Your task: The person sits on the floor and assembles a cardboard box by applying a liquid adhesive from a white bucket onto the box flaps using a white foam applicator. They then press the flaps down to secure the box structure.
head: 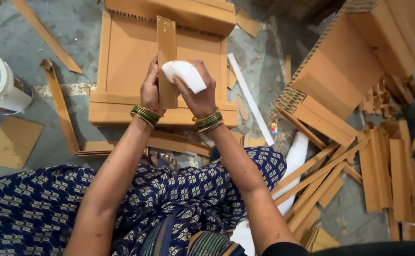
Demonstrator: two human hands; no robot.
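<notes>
Patterned blue lap point(51, 208) below, left hand point(149, 90) clamps an upright cardboard strip point(166, 52), long axis vertical, over the floor's cardboard frame point(122, 61); right hand point(202, 97) presses white sponge point(184, 75) against its right face.

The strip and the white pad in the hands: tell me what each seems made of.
Strip: apparently corrugated cardboard, matte brown, like the fluted-edged boards nearby. White pad: looks like soft foam or sponge, matte, rounded where the right hand presses it; uncertain. The left hand holds the strip.
</notes>
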